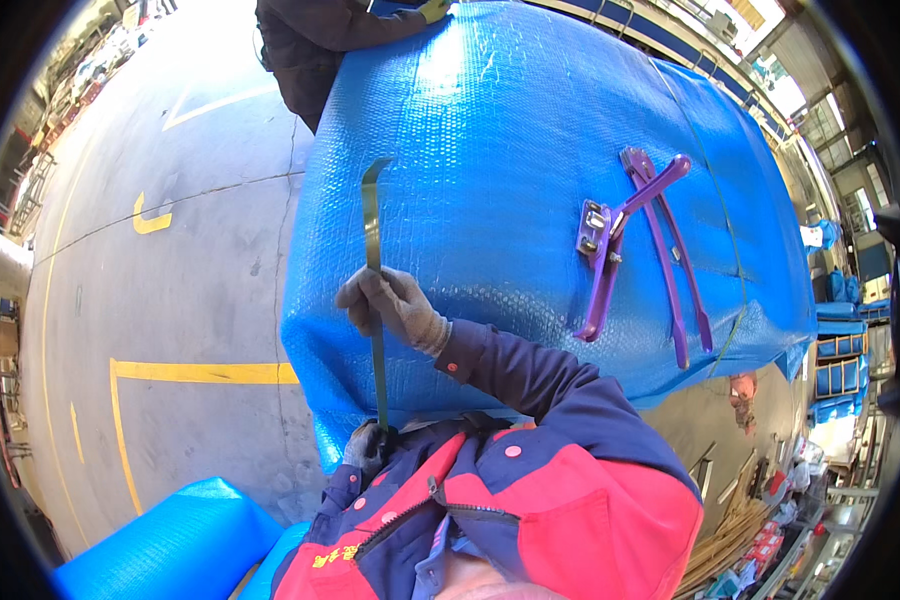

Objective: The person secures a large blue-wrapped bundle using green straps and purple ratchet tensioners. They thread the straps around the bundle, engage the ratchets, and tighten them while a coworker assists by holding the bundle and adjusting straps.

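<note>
A green strapping band point(372, 225) stands up in front of me, its free end bent over at the top. My right hand point(395, 305), in a grey glove, is closed on the middle of the band, pinching it between thumb and fingers. Lower down and close to my body, my left hand point(368, 446), also gloved, grips the band's lower part. Behind the band lies a large bundle wrapped in blue bubble wrap point(450, 230). On top of it, to the right, rest a purple strapping tensioner point(602, 262) and a long-handled purple crimping tool point(667, 262).
Another thin strap point(705, 160) crosses the bundle's right part. A co-worker's dark sleeve point(370, 28) reaches over the far left edge. A smaller blue-wrapped bundle point(185, 535) sits at the lower left. Grey floor with yellow lines point(205, 373) runs along the left; wooden strips point(735, 535) lie lower right.
</note>
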`<state>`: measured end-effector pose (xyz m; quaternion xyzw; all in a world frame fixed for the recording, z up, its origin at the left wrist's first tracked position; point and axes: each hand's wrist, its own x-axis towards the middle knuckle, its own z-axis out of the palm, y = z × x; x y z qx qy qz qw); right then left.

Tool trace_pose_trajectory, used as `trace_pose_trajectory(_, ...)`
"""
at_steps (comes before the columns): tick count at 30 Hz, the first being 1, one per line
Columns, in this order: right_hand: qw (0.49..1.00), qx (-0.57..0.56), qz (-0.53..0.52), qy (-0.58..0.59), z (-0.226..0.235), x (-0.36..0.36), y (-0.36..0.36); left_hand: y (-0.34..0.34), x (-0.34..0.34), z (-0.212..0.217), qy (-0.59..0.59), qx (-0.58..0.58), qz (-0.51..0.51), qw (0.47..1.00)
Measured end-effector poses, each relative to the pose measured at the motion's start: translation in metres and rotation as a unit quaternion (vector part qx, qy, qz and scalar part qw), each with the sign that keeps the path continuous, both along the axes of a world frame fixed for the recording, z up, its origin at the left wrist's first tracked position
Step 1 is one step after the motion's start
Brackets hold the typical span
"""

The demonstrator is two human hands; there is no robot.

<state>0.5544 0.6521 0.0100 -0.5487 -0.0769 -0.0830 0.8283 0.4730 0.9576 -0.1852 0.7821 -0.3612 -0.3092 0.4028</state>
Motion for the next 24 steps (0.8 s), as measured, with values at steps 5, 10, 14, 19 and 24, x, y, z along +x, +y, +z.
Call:
trace_pose_trajectory(5,0.999,0.003,0.002,0.043,0.008,-0.016,0.004,0.018,-0.017,-0.015,0.105,-0.033,0.089,0.990)
trace_pose_trajectory(10,0.966,-0.133,0.123,0.183,-0.035,-0.110,-0.007,0.050,-0.062,-0.008,0.132,-0.099,0.189,0.968)
trace_pose_trajectory(14,0.857,-0.449,0.141,0.213,-0.091,-0.197,-0.015,0.054,-0.077,0.034,0.084,-0.053,0.211,0.972)
trace_pose_trajectory(19,0.804,-0.532,0.160,0.213,-0.126,-0.211,0.014,-0.001,-0.032,0.073,0.170,-0.045,0.302,0.937)
trace_pose_trajectory(24,0.741,-0.630,0.174,0.152,-0.142,-0.164,0.053,-0.034,0.016,0.067,-0.041,-0.023,0.156,0.987)
